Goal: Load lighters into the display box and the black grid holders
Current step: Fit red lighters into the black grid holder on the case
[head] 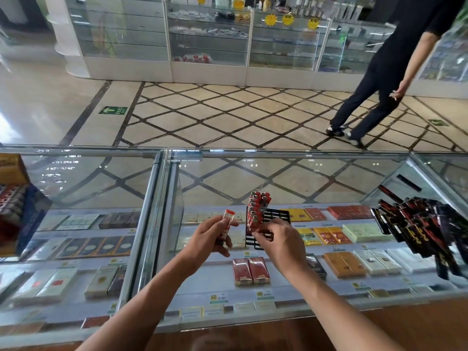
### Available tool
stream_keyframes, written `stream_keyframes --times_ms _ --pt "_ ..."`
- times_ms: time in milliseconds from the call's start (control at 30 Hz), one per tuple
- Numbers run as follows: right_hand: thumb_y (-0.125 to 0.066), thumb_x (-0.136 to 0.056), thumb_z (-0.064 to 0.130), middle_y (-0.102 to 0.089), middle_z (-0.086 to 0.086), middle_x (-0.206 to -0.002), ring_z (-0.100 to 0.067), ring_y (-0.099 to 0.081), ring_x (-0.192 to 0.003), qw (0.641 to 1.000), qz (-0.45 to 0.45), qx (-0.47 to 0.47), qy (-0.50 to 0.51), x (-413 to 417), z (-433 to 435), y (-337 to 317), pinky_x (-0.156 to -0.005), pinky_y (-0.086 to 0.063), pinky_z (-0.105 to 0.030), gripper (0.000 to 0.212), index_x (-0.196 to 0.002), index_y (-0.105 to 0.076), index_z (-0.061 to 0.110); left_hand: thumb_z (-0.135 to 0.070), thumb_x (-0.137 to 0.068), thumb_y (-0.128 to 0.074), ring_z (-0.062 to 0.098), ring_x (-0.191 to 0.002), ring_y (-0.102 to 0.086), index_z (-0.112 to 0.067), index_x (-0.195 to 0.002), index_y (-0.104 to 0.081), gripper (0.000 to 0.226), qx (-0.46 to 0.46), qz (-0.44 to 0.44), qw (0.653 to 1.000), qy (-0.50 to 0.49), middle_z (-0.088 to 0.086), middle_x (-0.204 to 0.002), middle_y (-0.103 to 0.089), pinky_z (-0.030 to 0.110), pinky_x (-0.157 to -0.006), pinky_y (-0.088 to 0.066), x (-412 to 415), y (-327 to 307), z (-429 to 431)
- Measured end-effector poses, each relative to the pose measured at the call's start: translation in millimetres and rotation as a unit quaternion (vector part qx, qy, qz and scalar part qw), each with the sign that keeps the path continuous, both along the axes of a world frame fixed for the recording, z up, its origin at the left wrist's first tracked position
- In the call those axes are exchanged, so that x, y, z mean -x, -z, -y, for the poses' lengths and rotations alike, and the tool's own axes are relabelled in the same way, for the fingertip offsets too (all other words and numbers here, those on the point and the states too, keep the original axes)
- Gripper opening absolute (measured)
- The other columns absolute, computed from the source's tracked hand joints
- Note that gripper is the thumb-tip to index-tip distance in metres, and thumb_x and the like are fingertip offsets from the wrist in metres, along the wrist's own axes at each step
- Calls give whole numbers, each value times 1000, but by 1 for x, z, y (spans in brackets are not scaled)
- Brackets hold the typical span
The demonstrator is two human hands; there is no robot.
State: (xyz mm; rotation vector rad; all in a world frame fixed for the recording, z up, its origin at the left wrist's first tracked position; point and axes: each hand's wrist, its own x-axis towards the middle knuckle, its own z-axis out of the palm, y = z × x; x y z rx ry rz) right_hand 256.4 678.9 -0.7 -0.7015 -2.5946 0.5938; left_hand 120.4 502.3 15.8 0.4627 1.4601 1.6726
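Note:
A black grid holder [277,216] stands on the glass counter at the centre, with several red-capped lighters [257,209] upright in its left columns. My left hand [211,238] grips one lighter [226,224] with a red cap, held upright just left of the holder. My right hand [279,236] is at the holder's front lower edge, fingers curled and pinching the black frame. A display box [17,211] with red lighters stands at the far left edge of the counter.
A heap of dark, red-printed lighters [420,229] lies on the glass at the right. Cigarette packs fill the shelves under the glass counter top [329,173]. A person in dark clothes [379,79] walks across the tiled floor beyond the counter.

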Motion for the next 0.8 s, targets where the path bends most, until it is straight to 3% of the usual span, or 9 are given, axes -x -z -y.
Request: stream_keyframes --times_ms 133,267,400,533,800 --pt "-73 -88 48 -72 12 -102 -1 -61 -81 1000 -2 0 -6 -2 -1 -2 -67 -51 -16 31 -103 -77 21 -34 -102 -54 21 -74 -59 -13 -111 -77 33 -6 17 1000 -14 11 -83 -59 38 -68 -59 -1 -2 1" --pt "-71 -88 48 -66 15 -95 -2 -59 -79 1000 -24 7 -15 -8 0 -6 -67 -50 -18 30 -101 -73 21 -27 -101 -54 15 -71 -65 -3 -117 -70 34 -28 60 998 -17 0 -79 -69 43 -81 -60 -1 -4 2" --pt "-71 -89 43 -63 14 -89 -4 -60 -77 999 -43 11 -17 -12 -1 -7 -64 -53 -25 25 -95 -70 19 -24 -92 -71 30 -88 -68 0 -113 -64 32 -64 93 994 -9 17 -93 -66 41 -86 -60 4 -1 6" --pt "-68 -90 39 -65 13 -89 -2 -61 -76 997 -73 15 -29 -14 0 -8 -63 -55 -26 18 -94 -69 21 -17 -86 -77 28 -79 -67 -3 -100 -60 26 -76 89 993 8 19 -87 -64 38 -81 -61 7 2 8" --pt "-51 -98 33 -72 16 -98 4 -65 -93 988 -118 62 -78 -13 10 -17 -83 -54 -23 26 -107 -73 22 -8 -90 -70 28 -83 -69 -2 -100 -57 18 -68 18 997 34 21 -88 -67 41 -87 -60 4 2 7"
